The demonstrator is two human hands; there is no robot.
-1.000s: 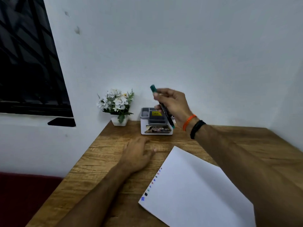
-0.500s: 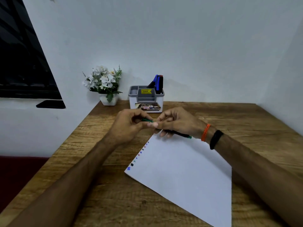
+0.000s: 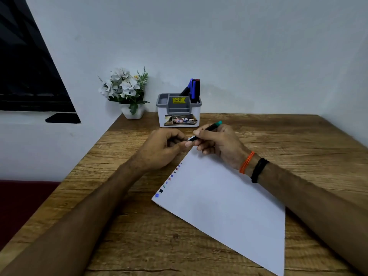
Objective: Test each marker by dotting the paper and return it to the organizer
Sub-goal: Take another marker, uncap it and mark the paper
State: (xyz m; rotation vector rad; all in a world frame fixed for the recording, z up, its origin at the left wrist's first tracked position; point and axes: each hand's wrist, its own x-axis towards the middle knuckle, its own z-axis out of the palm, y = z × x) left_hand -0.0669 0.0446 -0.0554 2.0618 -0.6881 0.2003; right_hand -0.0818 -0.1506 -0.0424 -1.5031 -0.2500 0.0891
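My right hand grips a black marker with a teal end, held slanted just above the top corner of the white paper. My left hand pinches the marker's near end, where the cap is hidden by my fingers. A row of several coloured dots runs along the paper's left edge. The grey and white organizer stands at the back of the table with blue, red and black markers upright in its right compartment.
A small white pot of artificial flowers sits left of the organizer against the wall. The wooden table ends at a left edge near a dark window. Walls close in behind and to the right.
My right hand brought the teal marker down from above the organizer to the paper's top corner. My left hand lifted off the table and took hold of the marker's near end.
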